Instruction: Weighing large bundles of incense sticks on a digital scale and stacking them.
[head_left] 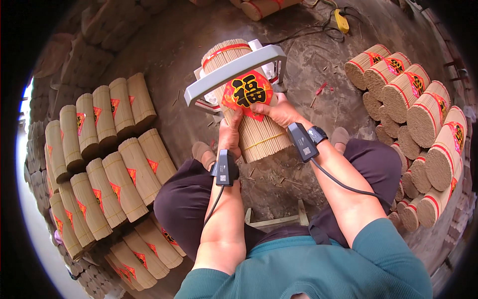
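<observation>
A thick bundle of thin tan sticks (263, 141) slants through a grey arched frame (233, 73), which looks like a strapping machine. A red band (226, 51) circles its far part, and a yellow tie (261, 144) runs round the near end. On its top lies a red diamond label (247, 94) with a black and gold character. My left hand (230, 133) grips the bundle's left side, thumb up by the label's lower corner. From the right, my right hand (283, 112) closes on it, thumb pressing the label. Fingers under the bundle are hidden.
Stacked rows of labelled stick bundles (119, 184) fill the left side. Another pile of red-banded bundles (413, 92) stands at the right. A yellow power strip (341, 21) with black cords lies far right. Below my hands is a low wooden stool frame (278, 219).
</observation>
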`<state>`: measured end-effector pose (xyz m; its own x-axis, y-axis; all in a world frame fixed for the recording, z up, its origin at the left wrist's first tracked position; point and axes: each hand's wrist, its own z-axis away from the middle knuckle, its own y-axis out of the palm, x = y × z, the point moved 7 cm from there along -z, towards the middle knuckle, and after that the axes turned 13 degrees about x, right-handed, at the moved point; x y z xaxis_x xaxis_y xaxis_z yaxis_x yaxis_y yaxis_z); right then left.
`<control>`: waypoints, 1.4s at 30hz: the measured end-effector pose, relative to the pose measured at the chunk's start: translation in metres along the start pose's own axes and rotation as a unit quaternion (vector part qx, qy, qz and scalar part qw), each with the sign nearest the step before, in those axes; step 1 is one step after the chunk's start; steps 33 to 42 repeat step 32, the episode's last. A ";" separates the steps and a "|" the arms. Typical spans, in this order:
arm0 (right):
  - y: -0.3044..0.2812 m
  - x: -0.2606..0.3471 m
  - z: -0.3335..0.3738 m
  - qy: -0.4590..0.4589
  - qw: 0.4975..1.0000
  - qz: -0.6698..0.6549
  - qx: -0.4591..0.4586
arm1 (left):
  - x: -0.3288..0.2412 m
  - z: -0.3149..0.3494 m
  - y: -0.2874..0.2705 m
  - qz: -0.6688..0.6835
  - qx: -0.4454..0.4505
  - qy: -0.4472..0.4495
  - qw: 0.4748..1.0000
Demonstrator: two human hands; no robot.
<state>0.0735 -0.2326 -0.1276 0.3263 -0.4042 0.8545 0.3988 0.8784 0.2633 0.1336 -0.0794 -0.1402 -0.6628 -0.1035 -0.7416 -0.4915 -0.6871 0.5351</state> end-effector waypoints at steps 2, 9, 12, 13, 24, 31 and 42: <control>-0.004 -0.004 -0.017 0.019 1.000 0.015 -0.001 | -0.004 -0.006 0.000 0.006 0.000 -0.002 1.000; -0.004 0.001 -0.039 -0.002 0.999 0.004 0.053 | -0.012 -0.029 0.002 -0.008 0.038 -0.022 0.999; 0.003 0.008 -0.040 0.013 0.997 0.018 0.071 | -0.016 -0.032 -0.001 -0.004 0.041 -0.022 0.999; 0.010 0.014 -0.039 -0.018 0.997 0.003 0.080 | -0.017 -0.030 -0.004 -0.003 0.043 -0.024 0.999; -0.009 -0.015 -0.057 0.027 0.993 0.110 0.030 | -0.013 -0.035 0.000 0.010 0.085 -0.033 0.996; -0.002 -0.007 -0.050 -0.009 0.996 0.062 0.068 | -0.021 -0.034 0.006 -0.044 0.096 -0.011 0.994; -0.006 -0.006 -0.049 0.016 0.993 0.113 0.040 | -0.021 -0.036 0.003 -0.050 0.097 -0.006 0.994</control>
